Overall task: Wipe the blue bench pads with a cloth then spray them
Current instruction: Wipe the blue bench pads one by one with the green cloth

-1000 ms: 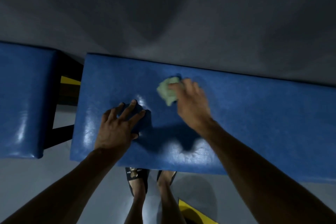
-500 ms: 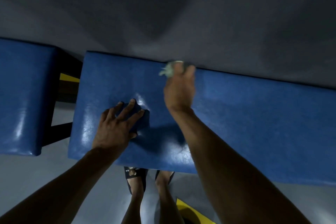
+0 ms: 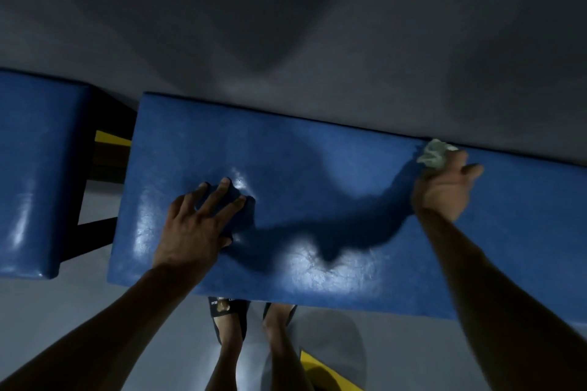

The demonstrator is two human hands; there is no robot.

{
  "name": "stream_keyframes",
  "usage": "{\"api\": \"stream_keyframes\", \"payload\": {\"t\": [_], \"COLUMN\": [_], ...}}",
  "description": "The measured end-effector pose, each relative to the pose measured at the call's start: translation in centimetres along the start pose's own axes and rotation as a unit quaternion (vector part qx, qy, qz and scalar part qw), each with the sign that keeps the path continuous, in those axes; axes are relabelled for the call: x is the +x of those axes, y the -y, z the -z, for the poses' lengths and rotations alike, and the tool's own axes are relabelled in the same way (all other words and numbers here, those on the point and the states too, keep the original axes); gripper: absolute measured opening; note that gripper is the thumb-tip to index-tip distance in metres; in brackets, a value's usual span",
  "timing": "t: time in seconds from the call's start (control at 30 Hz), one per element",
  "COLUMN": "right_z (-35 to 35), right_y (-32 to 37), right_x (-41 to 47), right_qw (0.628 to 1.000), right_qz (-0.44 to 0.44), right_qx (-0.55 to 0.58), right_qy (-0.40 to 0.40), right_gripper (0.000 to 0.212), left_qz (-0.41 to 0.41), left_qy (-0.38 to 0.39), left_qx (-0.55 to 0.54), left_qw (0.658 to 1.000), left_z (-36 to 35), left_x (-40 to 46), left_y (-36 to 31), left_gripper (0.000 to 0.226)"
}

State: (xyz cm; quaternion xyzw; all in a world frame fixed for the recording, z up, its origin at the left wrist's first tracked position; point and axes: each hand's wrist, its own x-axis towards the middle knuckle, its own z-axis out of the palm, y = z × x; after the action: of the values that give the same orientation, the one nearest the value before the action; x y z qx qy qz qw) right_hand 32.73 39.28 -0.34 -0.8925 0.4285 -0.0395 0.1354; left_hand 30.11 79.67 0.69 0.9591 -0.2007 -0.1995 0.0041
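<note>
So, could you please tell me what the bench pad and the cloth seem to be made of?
The bench pad looks like padding under blue vinyl or faux leather: glossy, fine-grained, and dimpling where the left hand presses it. The cloth, gripped by the right hand at the pad's far edge, looks like soft pale green fabric, matte and crumpled into folds; its exact fibre cannot be told.

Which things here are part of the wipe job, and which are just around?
In the job:
- cloth, gripped by the right hand
- long blue pad, left hand pressing on it
- second blue pad

Just around:
- dark frame
- yellow bar
- grey floor
- sandals
</note>
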Motion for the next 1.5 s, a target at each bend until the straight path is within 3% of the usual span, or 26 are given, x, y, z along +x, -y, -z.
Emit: {"api": "stream_keyframes", "payload": {"t": [0.1,0.2,0.33,0.4,0.47,0.57,0.63,0.7,0.77,0.83,0.9,0.97,1.03,1.13,1.27,1.4,1.5], "right_z": [-2.8,-4.2,-3.5,-2.9,-2.0,0.2,0.5,-0.5,-2.0,-3.2,-4.1,-4.2,-3.7,-2.7,0.0,-0.9,-3.5], "right_y": [5.6,11.1,11.8,9.0,5.1,-0.4,-1.0,1.1,4.6,8.8,12.6,14.6,13.6,8.4,3.3,6.9,12.0], "right_x": [-4.4,-10.5,-13.9,-10.5,-6.1,-1.1,-0.8,-2.7,-5.3,-8.4,-11.5,-13.3,-11.8,-7.0,-2.1,-3.6,-6.5], "right_qw": [0.997,0.975,0.865,0.843,0.883,0.966,0.991,0.997,0.999,0.996,0.977,0.931,0.904,0.935,0.986,0.999,0.999], "right_qz": [0.046,0.193,0.481,0.521,0.455,0.243,0.120,0.067,0.047,0.090,0.204,0.351,0.408,0.338,0.156,0.035,0.004], "right_qx": [0.051,0.064,0.015,-0.026,-0.070,-0.073,-0.055,-0.046,-0.015,0.026,0.035,0.006,-0.017,-0.058,-0.034,-0.017,0.013], "right_qy": [-0.034,0.086,0.146,0.132,0.091,0.045,0.019,-0.001,-0.010,0.008,0.053,0.099,0.124,0.092,0.056,0.033,0.036], "right_gripper": [0.033,0.036,0.045,0.047,0.046,0.047,0.046,0.045,0.048,0.049,0.047,0.048,0.047,0.051,0.053,0.040,0.040], "left_qz": [-0.001,-0.002,0.002,0.003,0.003,0.002,0.004,0.005,0.005,0.005,0.004,0.006,0.005,0.002,-0.008,-0.028,-0.038], "left_qy": [-0.004,-0.005,-0.002,-0.002,-0.004,-0.004,-0.003,0.003,0.006,0.007,0.007,0.007,0.012,0.018,0.022,0.012,-0.003], "left_qx": [-0.002,-0.003,-0.006,-0.005,-0.004,-0.005,-0.004,-0.002,-0.001,0.000,0.003,0.003,-0.001,-0.004,-0.014,-0.032,-0.050], "left_qw": [1.000,1.000,1.000,1.000,1.000,1.000,1.000,1.000,1.000,1.000,1.000,1.000,1.000,1.000,1.000,0.999,0.998], "left_z": [-0.1,-0.2,-0.1,0.0,0.1,0.2,0.3,0.2,0.2,0.3,0.4,0.5,0.6,0.6,0.6,0.2,0.0], "left_x": [-0.1,0.0,-0.1,-0.2,-0.2,-0.1,-0.1,-0.1,0.0,0.1,0.2,0.2,0.1,-0.1,0.1,0.0,0.1], "left_y": [-0.4,-0.1,-0.2,-0.3,-0.3,-0.5,-0.6,-0.6,-0.7,-0.8,-0.8,-0.7,-0.8,-0.8,-0.3,0.1,0.5], "left_gripper": [0.091,0.091,0.092,0.092,0.092,0.091,0.090,0.090,0.091,0.091,0.091,0.091,0.091,0.091,0.090,0.090,0.095]}}
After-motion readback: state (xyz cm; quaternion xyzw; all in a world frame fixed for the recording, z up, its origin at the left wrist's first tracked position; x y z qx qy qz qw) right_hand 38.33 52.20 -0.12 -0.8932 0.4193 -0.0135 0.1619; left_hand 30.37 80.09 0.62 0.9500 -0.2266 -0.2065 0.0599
